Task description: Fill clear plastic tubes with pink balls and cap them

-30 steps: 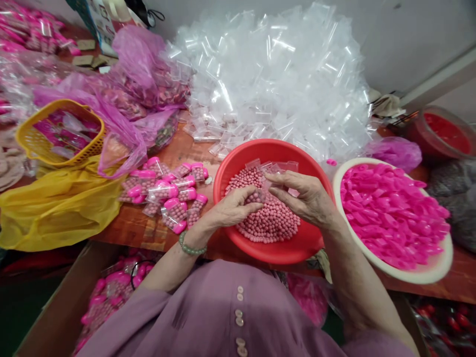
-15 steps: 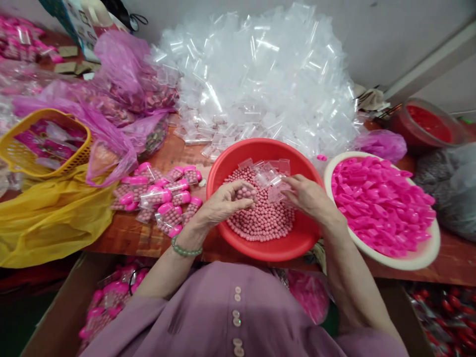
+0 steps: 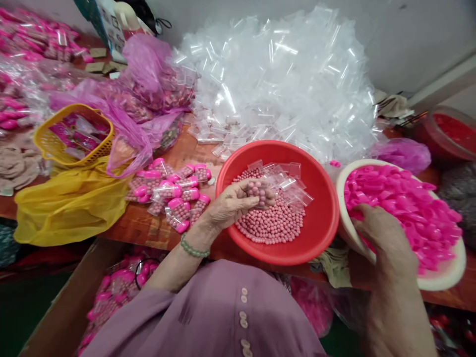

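Observation:
My left hand (image 3: pixel 238 201) is closed around a small clear plastic case filled with pink beads (image 3: pixel 257 192), held over the red basin (image 3: pixel 277 255). Below it, loose pink beads (image 3: pixel 273 225) cover part of the basin's bottom. Several clear, unfilled cases (image 3: pixel 286 181) lie on the beads, right of that hand. My right hand (image 3: pixel 383 230) reaches into the left side of a white basin (image 3: pixel 446 282) heaped with bright pink plastic caps (image 3: pixel 405 203). Its fingers are bent and slightly blurred, with the tips among the caps; whether they grip one cannot be made out.
Behind the red basin rises a big heap of clear plastic cases (image 3: pixel 275 79). Bead-filled cases with pink caps (image 3: pixel 174 191) lie on the table to the left. Beyond them are a yellow bag (image 3: pixel 70 208), a yellow basket (image 3: pixel 54 148) and purple bags (image 3: pixel 145 59).
My right hand has left the clear cases in the red basin and moved right to the pink caps. My left hand still holds the bead-filled case, now turned more upward. The view has shifted.

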